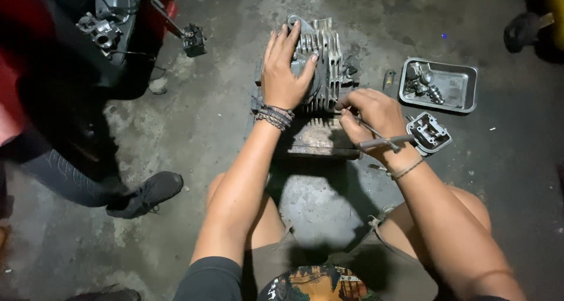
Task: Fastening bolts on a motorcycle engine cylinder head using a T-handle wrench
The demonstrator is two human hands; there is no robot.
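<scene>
- Now the finned engine cylinder (320, 66) lies under the left hand (285, 72) — palm flat, fingers spread, pointing toward twelve o'clock.
- At four o'clock from it, the right hand (376, 116) is clenched around a T-handle wrench (379, 137).

Our left hand (286, 72) hid much of the finned engine cylinder (323, 63) — the tray's (455, 98) small parts stayed too small to tell.
</scene>
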